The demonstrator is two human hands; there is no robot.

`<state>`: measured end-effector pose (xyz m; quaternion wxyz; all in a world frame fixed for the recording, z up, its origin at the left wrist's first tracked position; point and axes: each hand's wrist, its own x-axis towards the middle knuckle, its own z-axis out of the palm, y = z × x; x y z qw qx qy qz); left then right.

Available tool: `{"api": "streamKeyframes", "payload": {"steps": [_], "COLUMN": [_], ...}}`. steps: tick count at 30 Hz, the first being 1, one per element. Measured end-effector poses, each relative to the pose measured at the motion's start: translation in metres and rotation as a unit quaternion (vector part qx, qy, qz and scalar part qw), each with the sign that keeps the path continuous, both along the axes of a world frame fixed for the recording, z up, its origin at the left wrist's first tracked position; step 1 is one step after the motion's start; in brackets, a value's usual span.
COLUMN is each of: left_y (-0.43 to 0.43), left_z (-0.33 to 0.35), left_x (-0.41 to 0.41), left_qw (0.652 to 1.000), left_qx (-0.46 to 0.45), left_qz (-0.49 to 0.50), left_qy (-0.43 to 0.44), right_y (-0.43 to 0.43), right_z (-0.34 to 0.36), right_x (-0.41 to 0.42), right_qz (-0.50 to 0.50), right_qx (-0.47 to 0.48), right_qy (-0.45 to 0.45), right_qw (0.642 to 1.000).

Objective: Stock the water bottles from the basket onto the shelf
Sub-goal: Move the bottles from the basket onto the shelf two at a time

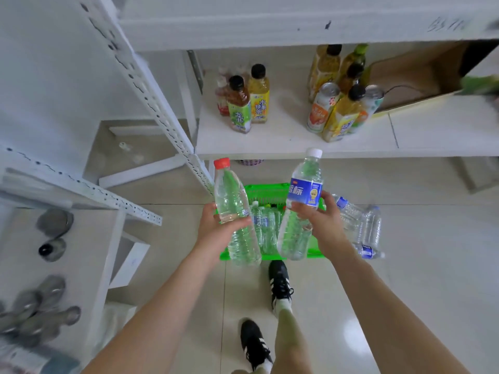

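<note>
Mostly ribbed, clear plastic bottles (232, 195)

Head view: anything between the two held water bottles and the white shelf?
Nothing visible. The left hand grips the red-capped clear plastic bottle, the right hand the white-capped blue-labelled bottle, both before the white shelf board. Its front is bare between the dark-capped tea bottles and the can-and-bottle cluster.

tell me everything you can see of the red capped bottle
The red-capped water bottle is clear plastic, ribbed on its lower body, with a red screw cap. The left hand grips it round the middle, cap up and leaning slightly left, above the green basket. Nothing else touches it.
</note>
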<state>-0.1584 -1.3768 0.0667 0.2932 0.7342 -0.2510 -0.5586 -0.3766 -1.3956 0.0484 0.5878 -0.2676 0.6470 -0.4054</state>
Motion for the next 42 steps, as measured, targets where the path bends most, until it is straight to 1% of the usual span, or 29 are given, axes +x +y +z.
{"api": "streamKeyframes", "payload": {"steps": [4,7,20,28,35,42], "left_y": [0.012,0.018,0.058,0.074,0.047,-0.019], "left_z": [0.047,0.078,0.194,0.26,0.304,0.325], "left_x": [-0.002,-0.006,-0.04,-0.045,-0.02,0.034], "left_qw": [0.998,0.995,0.976,0.959,0.945,0.94], "left_qx": [-0.063,-0.099,-0.22,-0.279,-0.324,-0.335], "left_qz": [0.003,0.011,0.002,-0.039,-0.035,-0.044], "left_qy": [0.007,0.016,0.005,-0.017,-0.028,-0.04], "right_y": [0.012,0.018,0.041,0.051,0.021,-0.04], "right_z": [0.053,0.087,0.21,0.277,0.316,0.336], "right_x": [0.0,-0.004,-0.037,-0.048,-0.021,0.032], "right_qz": [0.019,0.028,0.092,0.139,0.157,0.156], "right_qx": [-0.046,-0.077,-0.192,-0.243,-0.284,-0.308], "right_qy": [0.012,0.004,0.013,0.015,0.021,0.006], "right_qw": [0.999,0.997,0.977,0.96,0.946,0.939]}}
